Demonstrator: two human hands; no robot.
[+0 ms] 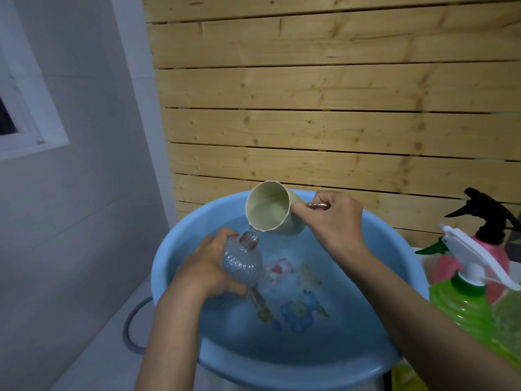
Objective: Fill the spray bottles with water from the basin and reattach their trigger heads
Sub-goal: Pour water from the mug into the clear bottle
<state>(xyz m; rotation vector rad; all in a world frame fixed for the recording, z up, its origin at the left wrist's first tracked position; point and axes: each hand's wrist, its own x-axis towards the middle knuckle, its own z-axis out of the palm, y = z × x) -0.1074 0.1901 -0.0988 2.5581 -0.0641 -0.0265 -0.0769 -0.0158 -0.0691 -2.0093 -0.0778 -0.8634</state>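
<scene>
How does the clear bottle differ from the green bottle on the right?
The clear bottle has an open neck; the green bottle wears a white trigger head. The clear bottle is tilted over the basin in the left hand; the green bottle stands beside it, untouched. Both bodies are ribbed.

Behind the glossy blue plastic basin (180,249) you see knotty, matt wood slats (324,88); the clear ribbed plastic bottle (242,266) and the cup's (270,213) copper-toned handle (317,205) shine.

Home wash area; tiled wall (84,198), window (19,108), basin (282,373).
</scene>
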